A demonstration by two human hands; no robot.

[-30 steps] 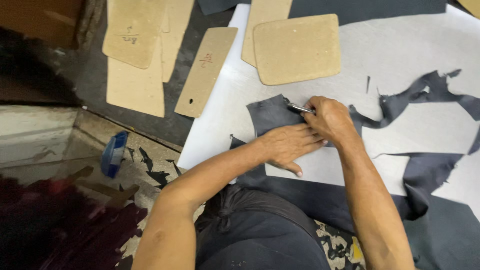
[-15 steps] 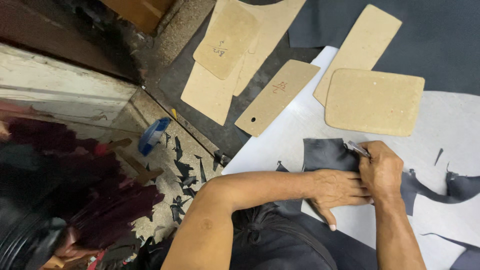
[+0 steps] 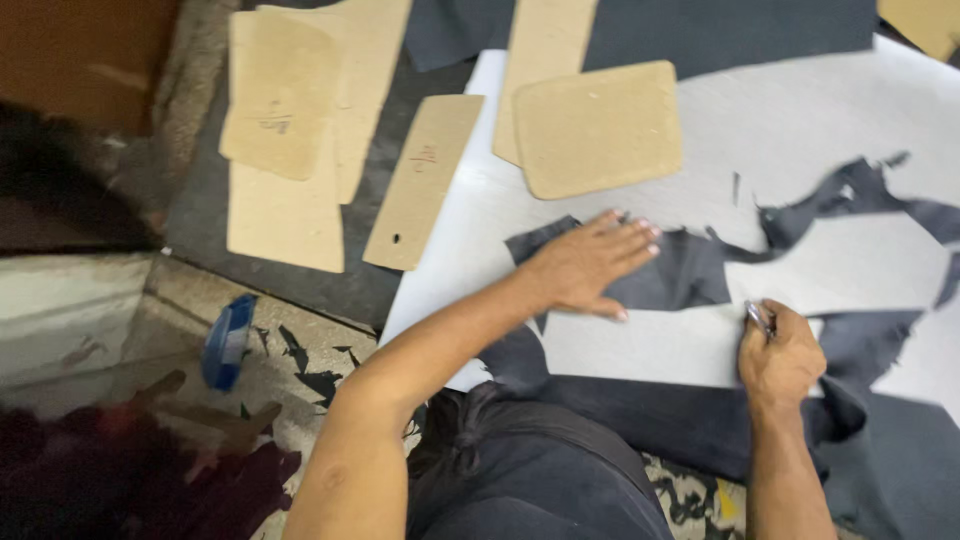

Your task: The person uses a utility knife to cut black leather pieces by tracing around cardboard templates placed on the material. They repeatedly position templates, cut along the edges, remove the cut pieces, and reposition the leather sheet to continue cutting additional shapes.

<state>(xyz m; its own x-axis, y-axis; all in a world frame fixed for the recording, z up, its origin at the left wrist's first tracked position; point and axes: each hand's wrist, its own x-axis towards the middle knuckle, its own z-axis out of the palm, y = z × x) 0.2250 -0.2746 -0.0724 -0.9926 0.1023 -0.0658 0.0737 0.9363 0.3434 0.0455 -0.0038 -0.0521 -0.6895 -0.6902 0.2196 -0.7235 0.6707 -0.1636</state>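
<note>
— Leather (image 3: pixel 690 275), dark and thin, lay on the white sheet (image 3: pixel 620 345) just in front of the person; the left hand (image 3: pixel 585 265) lay flat on it, fingers spread and gripping nothing, likely to stop it shifting.

— And the right hand (image 3: pixel 780 355)?

— Fingers were curled tight round a small metal tool (image 3: pixel 757 317), at the sheet's edge.

— The surroundings?

— Tan templates (image 3: pixel 595 130) lay beyond, within reach; dark offcuts (image 3: pixel 315 375) littered the floor (image 3: pixel 120 310) beside a blue object (image 3: pixel 228 340).
</note>
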